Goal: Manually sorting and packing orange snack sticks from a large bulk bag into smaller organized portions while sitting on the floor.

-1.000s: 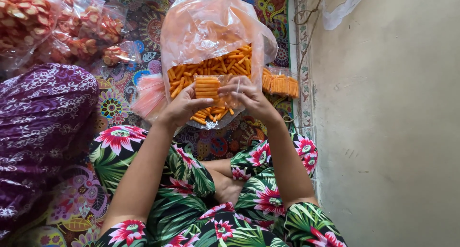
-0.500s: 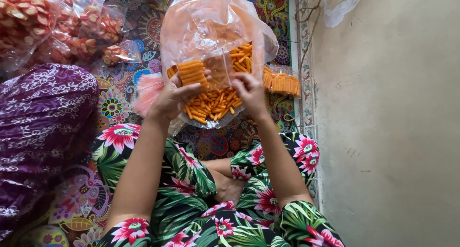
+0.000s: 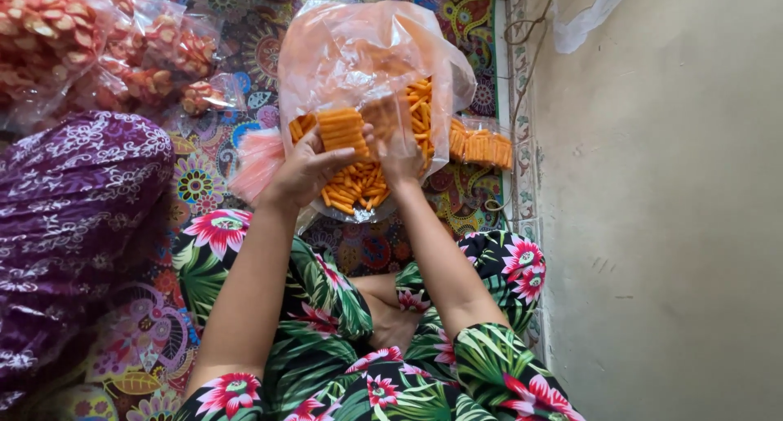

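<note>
A large clear plastic bag (image 3: 359, 54) of orange stick snacks (image 3: 355, 188) stands open in front of me on a patterned mat. My left hand (image 3: 306, 168) grips a small neat packet of orange sticks (image 3: 341, 130) at the bag's mouth. Beside it, my right hand (image 3: 400, 148) reaches into the bag among the loose sticks; its fingers are partly hidden behind the plastic, so what they hold is unclear.
A small filled packet of orange sticks (image 3: 481, 148) lies right of the big bag. A stack of pink bags (image 3: 257, 164) lies to its left. Bags of red-and-white snacks (image 3: 98, 46) sit far left, a purple cloth (image 3: 73, 217) below them. A beige wall (image 3: 669, 225) rises at right.
My left hand has carried the small packet from the bag's middle up and left. My right hand has moved deeper into the bag.
</note>
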